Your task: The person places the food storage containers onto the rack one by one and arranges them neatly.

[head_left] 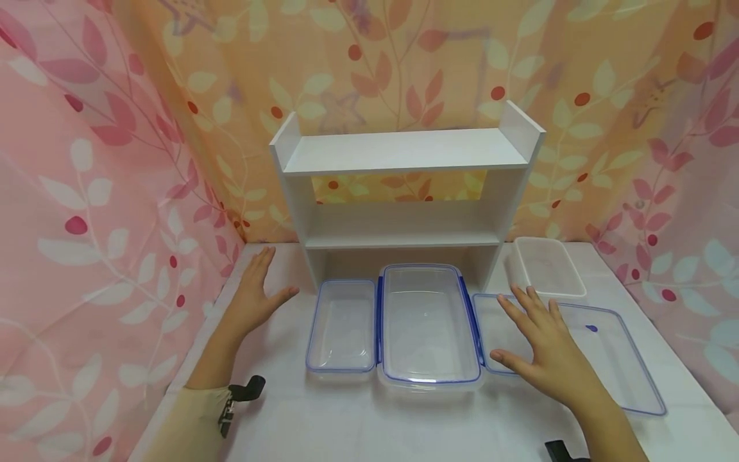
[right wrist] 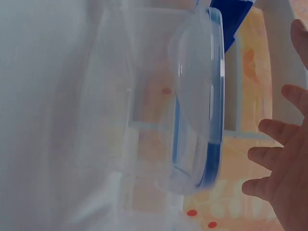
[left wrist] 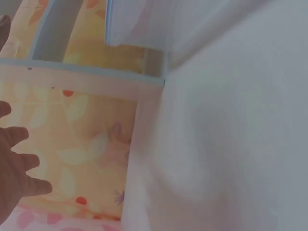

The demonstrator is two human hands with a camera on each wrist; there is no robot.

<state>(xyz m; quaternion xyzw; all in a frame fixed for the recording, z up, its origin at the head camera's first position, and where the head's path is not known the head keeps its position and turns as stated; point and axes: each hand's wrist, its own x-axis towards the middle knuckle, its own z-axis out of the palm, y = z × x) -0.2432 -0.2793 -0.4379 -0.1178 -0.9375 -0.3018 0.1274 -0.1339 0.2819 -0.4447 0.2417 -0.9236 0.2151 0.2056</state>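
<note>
My left hand (head_left: 254, 296) hovers with fingers spread at the left side of the table, holding nothing. Nearest to it is a small clear plastic container (head_left: 344, 327) with a blue rim. A larger clear container (head_left: 427, 327) with blue side clips stands in the middle, its lid on top. Fingers apart, my right hand (head_left: 545, 353) is over a flat clear lid (head_left: 612, 359) with a blue edge, hiding part of it. In the right wrist view the same hand (right wrist: 286, 163) appears beside a clear blue-rimmed container (right wrist: 154, 101); no contact shows.
A white shelf unit (head_left: 404, 151) with several levels stands behind the containers. At the back right sits a small frosted plastic box (head_left: 548, 266). Floral curtains (head_left: 104, 212) enclose the white table (head_left: 323, 417) at the back and sides.
</note>
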